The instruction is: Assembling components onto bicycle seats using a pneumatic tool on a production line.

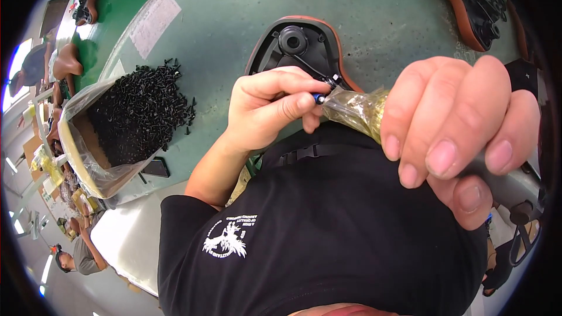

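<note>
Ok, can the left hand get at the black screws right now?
Probably yes: nothing shows between the left hand and the black screws, though it is pinching a small blue piece that may need putting down first.

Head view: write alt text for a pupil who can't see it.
Left hand pinches a blue piece at the end of a wrapped object in the right hand; nearby are a saddle-shaped part and black screws.

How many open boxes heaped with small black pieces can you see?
1: the plastic-lined box at the green table, left of your left hand. Others might be hidden in the cluttered background.
</note>
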{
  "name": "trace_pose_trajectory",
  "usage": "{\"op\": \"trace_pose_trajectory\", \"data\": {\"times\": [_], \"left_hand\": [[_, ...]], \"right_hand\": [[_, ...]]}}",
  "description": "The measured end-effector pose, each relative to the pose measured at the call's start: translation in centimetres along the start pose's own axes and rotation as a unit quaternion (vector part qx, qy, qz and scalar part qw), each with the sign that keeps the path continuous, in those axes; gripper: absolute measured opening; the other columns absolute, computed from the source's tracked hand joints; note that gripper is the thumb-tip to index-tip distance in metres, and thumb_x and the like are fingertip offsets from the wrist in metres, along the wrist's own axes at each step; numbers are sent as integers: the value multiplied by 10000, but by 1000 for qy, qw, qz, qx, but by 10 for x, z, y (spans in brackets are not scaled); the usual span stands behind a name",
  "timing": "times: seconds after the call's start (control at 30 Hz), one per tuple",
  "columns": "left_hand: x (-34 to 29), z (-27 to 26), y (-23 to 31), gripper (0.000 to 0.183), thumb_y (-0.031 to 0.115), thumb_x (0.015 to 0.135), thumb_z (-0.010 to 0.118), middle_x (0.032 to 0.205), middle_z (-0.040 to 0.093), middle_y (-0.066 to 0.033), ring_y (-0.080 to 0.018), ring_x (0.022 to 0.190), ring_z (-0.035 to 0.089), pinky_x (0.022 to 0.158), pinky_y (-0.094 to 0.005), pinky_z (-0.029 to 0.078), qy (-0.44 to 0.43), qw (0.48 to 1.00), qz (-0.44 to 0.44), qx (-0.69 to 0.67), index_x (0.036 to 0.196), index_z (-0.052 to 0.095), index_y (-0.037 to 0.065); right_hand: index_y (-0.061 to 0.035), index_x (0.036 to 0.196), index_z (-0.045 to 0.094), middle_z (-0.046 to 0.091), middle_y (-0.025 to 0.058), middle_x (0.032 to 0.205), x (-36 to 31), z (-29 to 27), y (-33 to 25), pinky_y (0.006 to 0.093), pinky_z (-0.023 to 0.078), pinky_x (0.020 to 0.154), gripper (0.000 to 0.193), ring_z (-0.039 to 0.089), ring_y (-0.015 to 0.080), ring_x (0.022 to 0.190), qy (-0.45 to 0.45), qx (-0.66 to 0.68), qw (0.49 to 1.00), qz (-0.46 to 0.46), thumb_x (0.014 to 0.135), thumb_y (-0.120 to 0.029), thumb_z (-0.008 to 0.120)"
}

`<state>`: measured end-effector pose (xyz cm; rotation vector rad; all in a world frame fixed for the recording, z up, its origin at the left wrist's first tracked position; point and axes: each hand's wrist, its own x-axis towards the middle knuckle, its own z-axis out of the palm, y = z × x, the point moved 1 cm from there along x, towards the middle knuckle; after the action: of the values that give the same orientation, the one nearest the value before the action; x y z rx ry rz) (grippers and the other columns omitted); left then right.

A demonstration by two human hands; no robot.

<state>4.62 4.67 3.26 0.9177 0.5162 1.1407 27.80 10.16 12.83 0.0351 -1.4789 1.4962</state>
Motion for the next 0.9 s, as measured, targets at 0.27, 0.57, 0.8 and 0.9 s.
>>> {"op": "trace_pose_trajectory", "data": {"times": [0.27, 0.57, 0.8, 0.9], "left_hand": [[57, -60, 34, 758, 253, 629, 954, 1318, 624, -123, -378, 1158, 634, 993, -457, 531, -68, 701, 162, 691, 1282, 616, 66], [69, -88, -12, 433, 134, 668, 906, 1306, 718, -102, -312, 1215, 689, 1041, -417, 555, -120, 832, 130, 526, 1066, 759, 47], [67, -75, -28, 369, 47, 621, 911, 1141, 758, -100, -331, 1288, 654, 1083, -436, 523, -67, 905, 112, 404, 935, 719, 21], [63, -82, -32, 383, 52, 614, 916, 1107, 757, -94, -339, 1273, 660, 1077, -437, 526, -59, 913, 125, 384, 931, 702, 27]], "right_hand": [[-109, 1392, 471, 558, 162, 1223, 3, 12, -4, 406, 521, 757, 430, 611, 179, 793, 16, -186, 982, -39, 971, -122, 553], [-112, 1368, 499, 587, 175, 1169, 6, 14, 23, 429, 518, 781, 416, 620, 194, 794, 61, -180, 982, 18, 956, -78, 545], [-115, 1263, 510, 600, 172, 1096, 11, 11, 45, 442, 534, 798, 309, 630, 214, 791, 41, -186, 982, 19, 980, -102, 634], [-104, 1197, 496, 599, 176, 1078, 20, 27, 48, 462, 543, 824, 273, 624, 221, 796, 47, -211, 974, 64, 965, -70, 633]]}}
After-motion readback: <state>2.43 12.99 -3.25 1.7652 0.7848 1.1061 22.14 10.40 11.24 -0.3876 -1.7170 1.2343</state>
